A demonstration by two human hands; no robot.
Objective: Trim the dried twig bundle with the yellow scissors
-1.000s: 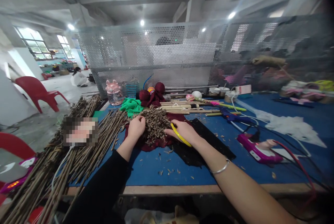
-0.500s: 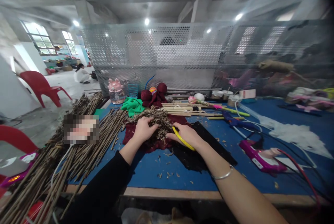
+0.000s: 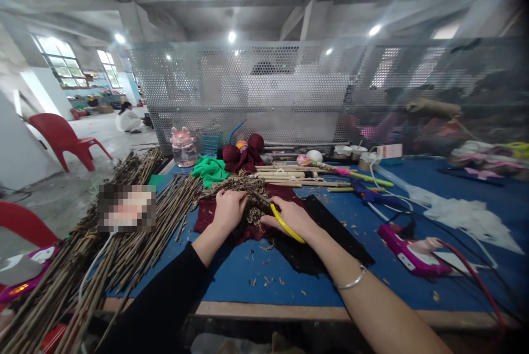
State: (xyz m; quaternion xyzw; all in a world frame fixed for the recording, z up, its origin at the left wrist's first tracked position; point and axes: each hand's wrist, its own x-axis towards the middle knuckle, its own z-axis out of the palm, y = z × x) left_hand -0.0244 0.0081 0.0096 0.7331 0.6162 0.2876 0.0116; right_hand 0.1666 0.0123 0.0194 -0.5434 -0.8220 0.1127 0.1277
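Brown, brittle sprigs of dried plant [image 3: 237, 182] lie bunched directly ahead of and between a worker's bare hands, spread over a crumpled maroon cloth [image 3: 205, 215] on a blue-topped bench [image 3: 289, 294]. The left hand [image 3: 229, 211], below a black sleeve, has its fingers curled in against the bunch; whether they grip any sprigs, one cannot tell. The right hand [image 3: 291, 219], a silver bangle [image 3: 351, 279] on its wrist, grasps a curved yellow handle [image 3: 285, 226] at the bunch's right side, the rest of the tool hard to make out. Black fabric [image 3: 339, 230] lies partly beneath the right hand and stretches to its right, with pale plant scraps scattered nearer the bench edge. Long, bare brown stems [image 3: 144, 238] are heaped to the left of the hands. Just beyond the hands sit a bright green cloth [image 3: 210, 171], a pink-topped clear jar [image 3: 183, 150] and round maroon bundles [image 3: 256, 142], backed by a perforated metal screen [image 3: 206, 84]. Well to the right are a blue glue gun [image 3: 367, 191] and a purple power strip [image 3: 413, 255]. Far left, a person in white [image 3: 128, 120] is low to the floor, past a red plastic chair [image 3: 61, 134].
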